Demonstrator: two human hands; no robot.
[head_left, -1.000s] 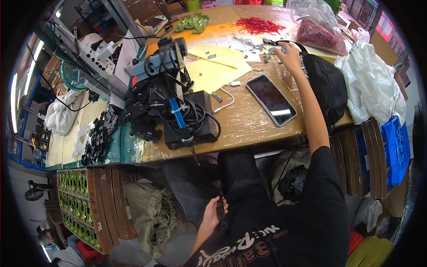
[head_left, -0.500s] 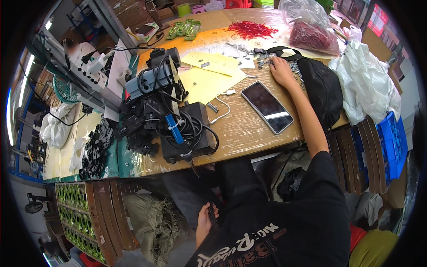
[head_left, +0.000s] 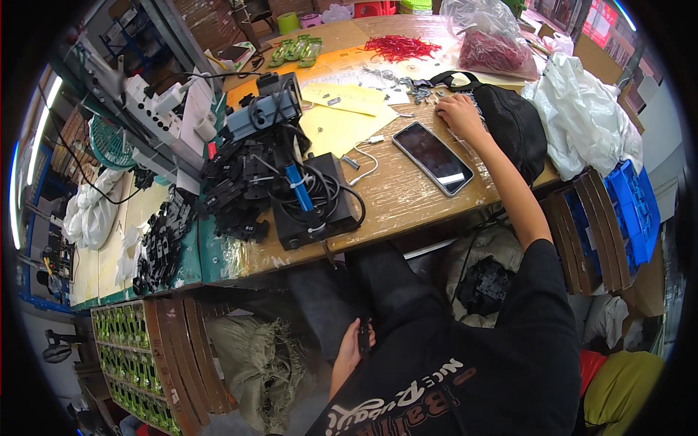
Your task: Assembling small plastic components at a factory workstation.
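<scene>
My right hand (head_left: 459, 116) rests on the wooden table (head_left: 407, 196), fingers curled over small metal parts (head_left: 420, 89) beside a black pouch (head_left: 512, 123); whether it holds any of them I cannot tell. A dark smartphone (head_left: 432, 158) lies just in front of that hand, screen up. My left hand (head_left: 354, 343) is down by my lap under the table edge, closed on a small black object (head_left: 364, 336).
A black box with coiled cables and a blue-handled tool (head_left: 309, 196) sits at the table's near left. Yellow paper sheets (head_left: 342, 116), red wires (head_left: 400, 47), plastic bags (head_left: 582, 116), a blue crate (head_left: 636, 207) and black plastic parts (head_left: 156, 240) surround the work spot.
The view has shifted and the table now appears lower in the picture. My right hand stays at the small metal parts; my left hand stays low by my lap.
</scene>
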